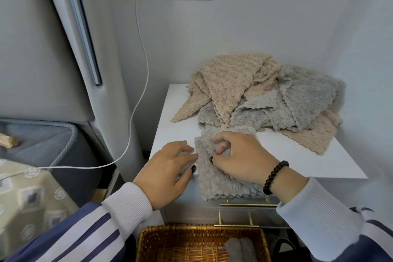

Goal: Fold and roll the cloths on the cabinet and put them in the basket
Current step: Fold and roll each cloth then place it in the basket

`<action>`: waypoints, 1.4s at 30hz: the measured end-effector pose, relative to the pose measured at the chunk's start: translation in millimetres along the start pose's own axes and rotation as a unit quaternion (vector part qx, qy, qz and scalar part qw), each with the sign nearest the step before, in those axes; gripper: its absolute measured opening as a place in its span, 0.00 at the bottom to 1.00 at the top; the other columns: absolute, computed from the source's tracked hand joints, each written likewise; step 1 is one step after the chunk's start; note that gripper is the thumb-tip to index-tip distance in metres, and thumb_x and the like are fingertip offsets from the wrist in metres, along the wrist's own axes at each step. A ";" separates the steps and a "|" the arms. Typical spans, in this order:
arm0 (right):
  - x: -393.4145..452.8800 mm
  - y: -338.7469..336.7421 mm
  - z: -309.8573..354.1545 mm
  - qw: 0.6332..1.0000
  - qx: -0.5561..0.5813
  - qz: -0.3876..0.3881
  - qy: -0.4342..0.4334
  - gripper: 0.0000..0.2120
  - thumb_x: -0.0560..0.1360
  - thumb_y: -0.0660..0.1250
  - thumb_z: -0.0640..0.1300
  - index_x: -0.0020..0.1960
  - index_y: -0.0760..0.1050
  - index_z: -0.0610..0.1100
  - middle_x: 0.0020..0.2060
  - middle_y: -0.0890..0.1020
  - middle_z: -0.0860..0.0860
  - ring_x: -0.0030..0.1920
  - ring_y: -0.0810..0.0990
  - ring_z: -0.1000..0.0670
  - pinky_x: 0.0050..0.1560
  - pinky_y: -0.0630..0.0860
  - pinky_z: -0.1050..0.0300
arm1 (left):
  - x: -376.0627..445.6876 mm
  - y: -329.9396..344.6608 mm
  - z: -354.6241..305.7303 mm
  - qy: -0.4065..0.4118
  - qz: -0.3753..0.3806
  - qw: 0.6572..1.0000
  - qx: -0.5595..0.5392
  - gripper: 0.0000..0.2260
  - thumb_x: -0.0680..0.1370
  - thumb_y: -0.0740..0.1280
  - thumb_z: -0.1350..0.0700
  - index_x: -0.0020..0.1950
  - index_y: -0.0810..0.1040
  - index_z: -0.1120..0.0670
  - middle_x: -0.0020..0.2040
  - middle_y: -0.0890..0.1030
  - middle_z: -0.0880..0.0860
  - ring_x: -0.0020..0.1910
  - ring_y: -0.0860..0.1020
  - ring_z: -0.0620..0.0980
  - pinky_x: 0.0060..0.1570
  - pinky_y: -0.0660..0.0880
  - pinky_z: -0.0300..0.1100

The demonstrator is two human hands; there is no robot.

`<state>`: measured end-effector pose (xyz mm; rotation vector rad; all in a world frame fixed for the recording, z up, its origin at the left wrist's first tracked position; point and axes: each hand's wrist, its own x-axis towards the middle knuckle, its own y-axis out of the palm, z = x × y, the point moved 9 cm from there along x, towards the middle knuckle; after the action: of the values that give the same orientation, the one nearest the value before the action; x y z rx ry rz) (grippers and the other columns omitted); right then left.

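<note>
1. Your right hand [240, 155] curls its fingers into the grey cloth [221, 174] at the front edge of the cabinet [308, 159]; your left hand [168, 168] lies relaxed with its fingertips against the cloth's left edge.
2. The cloth looks light, soft and fluffy, so it likely slumps. Pinch both near corners to keep the fold square.
3. More beige and grey cloths lie in a loose pile [261, 95] further back on the surface.
4. The wicker basket [170, 240] below holds what looks like a rolled grey cloth [240, 249].

cloth pile [261, 98] crowds cabinet [297, 155] rear
</note>
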<state>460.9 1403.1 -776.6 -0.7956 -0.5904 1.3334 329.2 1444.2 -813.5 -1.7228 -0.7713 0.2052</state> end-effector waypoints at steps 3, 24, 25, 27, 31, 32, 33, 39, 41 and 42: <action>-3.0 -0.9 -1.0 1.000 -0.016 -0.024 -0.004 0.15 0.70 0.70 0.52 0.55 0.75 0.51 0.47 0.77 0.58 0.42 0.75 0.63 0.41 0.71 0.72 | 0.1 -2.0 -4.4 0.010 -0.009 1.000 -0.005 0.21 0.76 0.54 0.47 0.61 0.80 0.52 0.60 0.77 0.49 0.64 0.73 0.49 0.63 0.65 0.37; -10.9 16.0 19.6 0.994 -0.041 -0.086 -0.048 0.12 0.71 0.67 0.46 0.52 0.80 0.46 0.45 0.73 0.55 0.46 0.74 0.55 0.49 0.73 0.64 | 3.7 -5.6 -12.4 0.043 -0.020 0.999 0.013 0.15 0.75 0.57 0.52 0.50 0.83 0.54 0.54 0.80 0.51 0.59 0.76 0.50 0.58 0.72 0.39; -11.2 15.2 19.1 0.995 -0.030 -0.085 -0.047 0.12 0.71 0.67 0.47 0.53 0.80 0.46 0.46 0.74 0.54 0.47 0.75 0.55 0.51 0.73 0.63 | 4.6 -6.3 -10.8 0.038 -0.024 0.999 0.009 0.16 0.75 0.57 0.52 0.50 0.83 0.54 0.54 0.81 0.51 0.59 0.77 0.51 0.59 0.73 0.40; -12.0 11.2 18.8 0.995 -0.002 -0.082 -0.049 0.11 0.73 0.66 0.46 0.53 0.81 0.47 0.48 0.76 0.54 0.47 0.76 0.56 0.52 0.74 0.63 | 6.3 -8.4 -6.3 0.020 -0.034 0.999 -0.006 0.17 0.75 0.56 0.52 0.52 0.84 0.54 0.54 0.82 0.50 0.59 0.78 0.52 0.59 0.75 0.44; -13.8 -16.1 13.1 0.990 0.012 -0.119 -0.073 0.13 0.76 0.63 0.39 0.58 0.79 0.46 0.51 0.79 0.54 0.44 0.75 0.63 0.48 0.73 0.71 | 8.5 -19.1 -0.8 -0.032 -0.081 0.996 -0.021 0.17 0.75 0.56 0.51 0.53 0.83 0.52 0.53 0.82 0.46 0.57 0.77 0.46 0.57 0.75 0.40; -14.6 -26.8 9.4 0.986 0.003 -0.147 -0.079 0.14 0.76 0.62 0.38 0.59 0.79 0.46 0.51 0.80 0.54 0.46 0.76 0.62 0.49 0.74 0.70 | 9.1 -22.5 0.8 -0.051 -0.094 0.994 -0.033 0.15 0.75 0.57 0.52 0.53 0.82 0.51 0.54 0.81 0.45 0.57 0.76 0.44 0.56 0.73 0.38; -16.1 -36.8 5.1 0.981 -0.010 -0.176 -0.086 0.14 0.76 0.62 0.37 0.59 0.79 0.46 0.51 0.80 0.54 0.47 0.77 0.61 0.50 0.74 0.69 | 9.6 -25.5 0.8 -0.065 -0.108 0.991 -0.051 0.14 0.75 0.57 0.52 0.53 0.81 0.49 0.54 0.80 0.44 0.57 0.75 0.43 0.56 0.71 0.36; -17.8 -17.6 -16.3 0.964 -0.144 -0.179 -0.132 0.14 0.76 0.60 0.36 0.58 0.80 0.39 0.55 0.81 0.48 0.56 0.79 0.48 0.57 0.77 0.53 | 18.8 -25.8 -38.2 -0.011 -0.117 0.989 -0.087 0.18 0.76 0.53 0.51 0.60 0.76 0.54 0.61 0.77 0.49 0.63 0.71 0.44 0.64 0.60 0.28; -17.1 -2.9 -23.6 0.964 -0.160 -0.163 -0.137 0.17 0.76 0.56 0.39 0.58 0.79 0.37 0.55 0.81 0.44 0.55 0.79 0.45 0.56 0.78 0.49 | 23.5 -14.9 -55.4 0.027 -0.085 0.995 -0.039 0.22 0.77 0.53 0.51 0.68 0.72 0.57 0.68 0.73 0.53 0.69 0.67 0.47 0.70 0.51 0.30; -17.1 1.2 -26.5 0.964 -0.159 -0.162 -0.139 0.19 0.75 0.55 0.40 0.58 0.79 0.36 0.55 0.81 0.44 0.55 0.79 0.44 0.57 0.78 0.49 | 26.2 -7.9 -61.7 0.035 -0.060 0.997 -0.015 0.25 0.77 0.51 0.50 0.72 0.68 0.57 0.71 0.69 0.54 0.71 0.64 0.48 0.72 0.46 0.32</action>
<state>477.9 1381.9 -792.7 -0.7328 -1.1297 1.0662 378.0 1411.0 -780.7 -1.6967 -0.8270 0.0517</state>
